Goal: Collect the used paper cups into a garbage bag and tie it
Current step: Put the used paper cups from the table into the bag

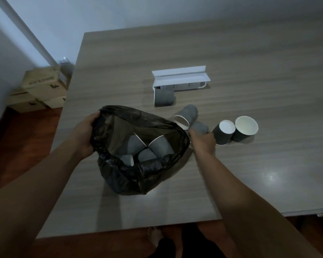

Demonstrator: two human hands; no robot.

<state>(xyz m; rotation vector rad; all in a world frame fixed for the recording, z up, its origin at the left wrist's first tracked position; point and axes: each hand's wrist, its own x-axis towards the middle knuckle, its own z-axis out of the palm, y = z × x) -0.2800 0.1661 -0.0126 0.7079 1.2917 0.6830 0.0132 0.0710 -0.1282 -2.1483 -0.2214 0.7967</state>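
Right hand (203,140) is out past the bag's right edge, fingers curled around a grey cup lying on its side (200,128), so it looks like a wrap grip on the cup's body, though blur hides just how tight. Left hand (86,135) pinches the rim of the black garbage bag (131,175) at its left side, thumb over the plastic, holding the mouth wide open on the wooden table (231,53).

Inside the bag, several grey cups (157,148) lie jumbled at the bottom. Just beyond the right hand, another tipped cup (186,114) points its white mouth towards the bag. To the right stand two more close together, one upside down (223,133) and one upright with its mouth open (244,129). Further back, a cup on its side (164,99) rests against a white power strip box (181,79). Cardboard boxes (41,88) sit on the floor off to the left.

So we're mid-collection, five still on the table by my count. To do this one cleanly, I'd say lift the cup clear of the rim before swinging it over, keep the left hand's pinch high so the mouth doesn't sag, and drop it well inside rather than on the near, rolled edge
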